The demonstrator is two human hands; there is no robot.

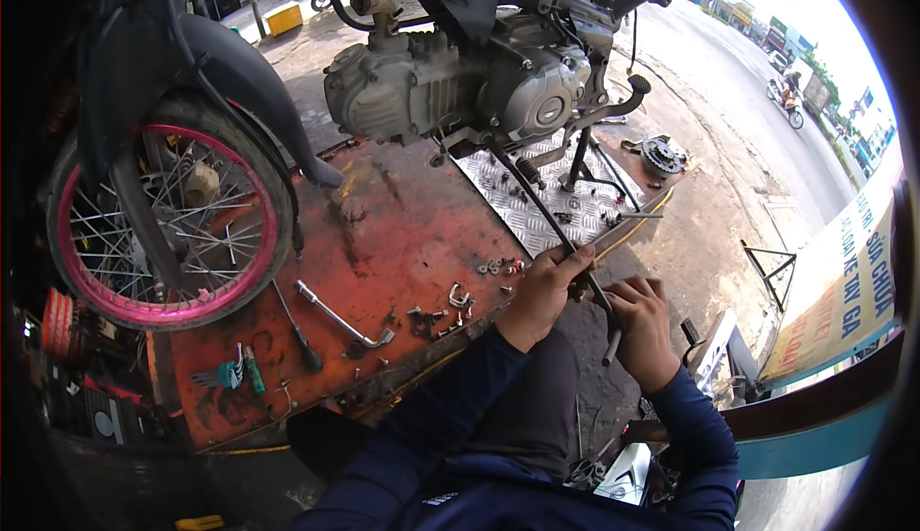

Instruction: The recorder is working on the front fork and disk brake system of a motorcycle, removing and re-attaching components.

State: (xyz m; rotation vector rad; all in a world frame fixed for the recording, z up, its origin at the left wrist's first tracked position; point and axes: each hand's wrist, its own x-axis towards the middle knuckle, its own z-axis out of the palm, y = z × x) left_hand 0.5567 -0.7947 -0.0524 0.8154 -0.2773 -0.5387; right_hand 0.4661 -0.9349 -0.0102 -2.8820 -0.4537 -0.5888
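A long dark metal rod [542, 207] slants from below the engine [450, 85] down toward my lap. Whether its far end joins the motorcycle I cannot tell. My left hand [539, 293] is closed round the rod, thumb uppermost. Lower down, my right hand [644, 325] has its fingers curled against the same rod, close to its near end. A small dark part sits between the hands, mostly hidden by the fingers.
An orange-red work platform [383, 224] carries a T-shaped socket wrench [345, 315], a screwdriver [299, 330], a hex key set [222, 370] and several loose bolts [450, 318]. The pink-rimmed front wheel [172, 316] stands left. A patterned metal plate [498, 194] holds small parts; a round gear part [661, 155] lies beyond.
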